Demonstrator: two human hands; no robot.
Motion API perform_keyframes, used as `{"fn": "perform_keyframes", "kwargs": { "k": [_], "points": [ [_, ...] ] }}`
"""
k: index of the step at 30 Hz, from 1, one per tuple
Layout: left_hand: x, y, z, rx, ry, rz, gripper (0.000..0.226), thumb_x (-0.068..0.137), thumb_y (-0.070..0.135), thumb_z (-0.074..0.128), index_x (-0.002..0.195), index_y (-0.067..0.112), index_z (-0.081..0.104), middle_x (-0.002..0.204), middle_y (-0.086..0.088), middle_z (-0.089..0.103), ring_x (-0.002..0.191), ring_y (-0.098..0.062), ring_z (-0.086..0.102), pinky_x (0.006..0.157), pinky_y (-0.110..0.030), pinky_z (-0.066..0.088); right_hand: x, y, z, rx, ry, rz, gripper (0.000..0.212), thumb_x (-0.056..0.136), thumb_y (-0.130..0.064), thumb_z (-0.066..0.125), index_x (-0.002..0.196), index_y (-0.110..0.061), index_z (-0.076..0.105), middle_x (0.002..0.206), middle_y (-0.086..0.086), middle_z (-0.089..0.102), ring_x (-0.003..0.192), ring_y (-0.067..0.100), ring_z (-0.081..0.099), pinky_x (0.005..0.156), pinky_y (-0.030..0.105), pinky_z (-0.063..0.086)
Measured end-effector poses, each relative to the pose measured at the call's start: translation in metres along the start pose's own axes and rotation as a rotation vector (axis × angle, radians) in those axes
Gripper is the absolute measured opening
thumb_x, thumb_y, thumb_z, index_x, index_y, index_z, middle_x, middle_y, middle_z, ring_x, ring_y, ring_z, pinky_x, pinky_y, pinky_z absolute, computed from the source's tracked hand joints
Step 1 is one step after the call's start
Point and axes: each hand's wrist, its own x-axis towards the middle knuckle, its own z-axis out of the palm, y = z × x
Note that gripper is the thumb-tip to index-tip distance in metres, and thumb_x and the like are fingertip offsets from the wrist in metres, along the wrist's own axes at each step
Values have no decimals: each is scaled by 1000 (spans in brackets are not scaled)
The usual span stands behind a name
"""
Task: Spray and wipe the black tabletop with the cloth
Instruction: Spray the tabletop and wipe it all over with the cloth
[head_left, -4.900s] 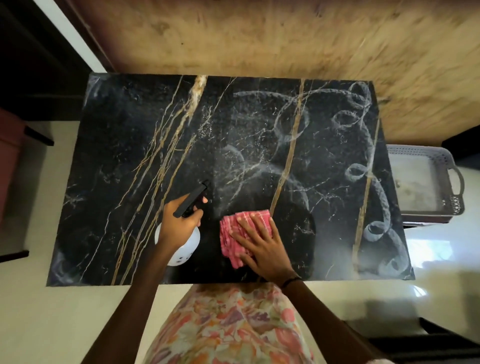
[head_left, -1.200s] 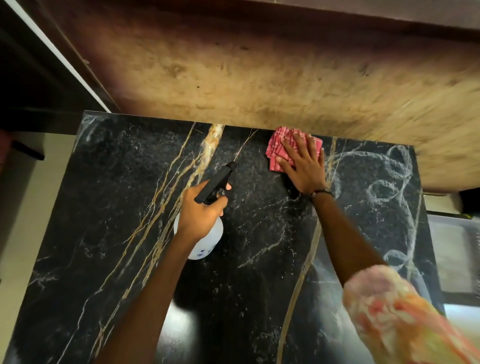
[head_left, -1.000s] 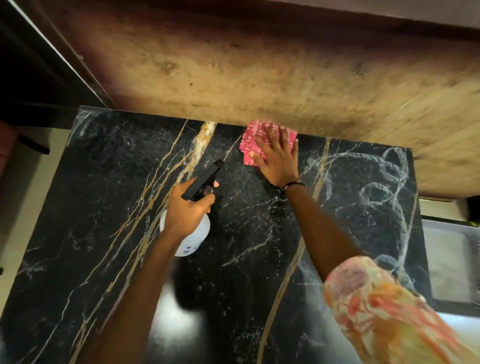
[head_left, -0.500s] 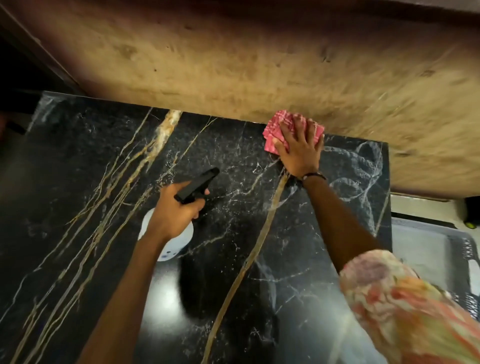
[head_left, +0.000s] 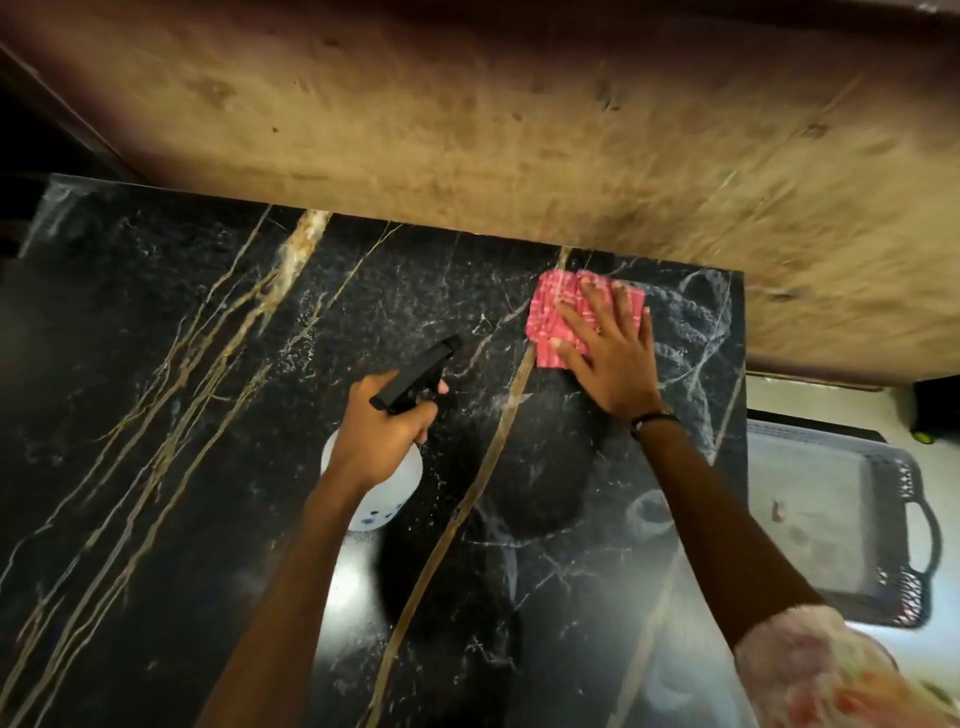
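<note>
Partly hidden under the right hand (head_left: 613, 358), the cloth (head_left: 556, 322) lies flat.

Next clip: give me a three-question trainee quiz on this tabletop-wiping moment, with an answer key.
1. True or false: the right hand lies flat on the pink cloth.
2. What does the left hand hold? A) a sponge B) a spray bottle C) a brush
3. Near which corner of the black tabletop is the cloth: far right or near left?

Key: 1 true; 2 B; 3 far right.
</note>
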Motion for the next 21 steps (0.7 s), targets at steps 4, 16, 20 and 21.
{"fn": "perform_keyframes", "kwargs": {
  "k": [4, 16, 20, 21],
  "points": [
    [-17, -3, 8, -18, 4, -20, 25, 80, -15, 51, 94, -2, 67, 49, -9, 48, 37, -5, 42, 43, -12, 36, 41, -37, -6, 70, -50, 189, 57, 96, -58, 34, 148, -41, 20, 161, -1, 1, 147, 36, -6, 111, 62, -8],
    [-43, -11, 16, -41, 21, -37, 25, 79, -15, 53, 78, 5, 68, 48, -10, 48, 36, -7, 43, 44, -13, 37, -105, -53, 20, -14, -57, -280, 57, 95, -65, 20, 146, -41, 27, 158, -1, 19, 147, 31, 10, 112, 65, 16],
    [-58, -17, 13, -91, 58, -72, 26, 81, -16, 49, 94, -2, 68, 53, -12, 48, 36, -6, 40, 41, -14, 35, -81, -24, 11, 31, -18, -18, 57, 95, -63, 22, 144, -36, 35, 157, 1, 24, 145, 34, 15, 111, 67, 15],
    [-62, -18, 13, -96, 62, -78, 27, 81, -16, 49, 94, -2, 67, 52, -12, 47, 36, -6, 40, 41, -14, 34, -68, -30, 10, 58, -11, 53, 58, 93, -63, 25, 143, -36, 37, 157, 1, 24, 145, 35, 14, 112, 67, 11]
  ]
}}
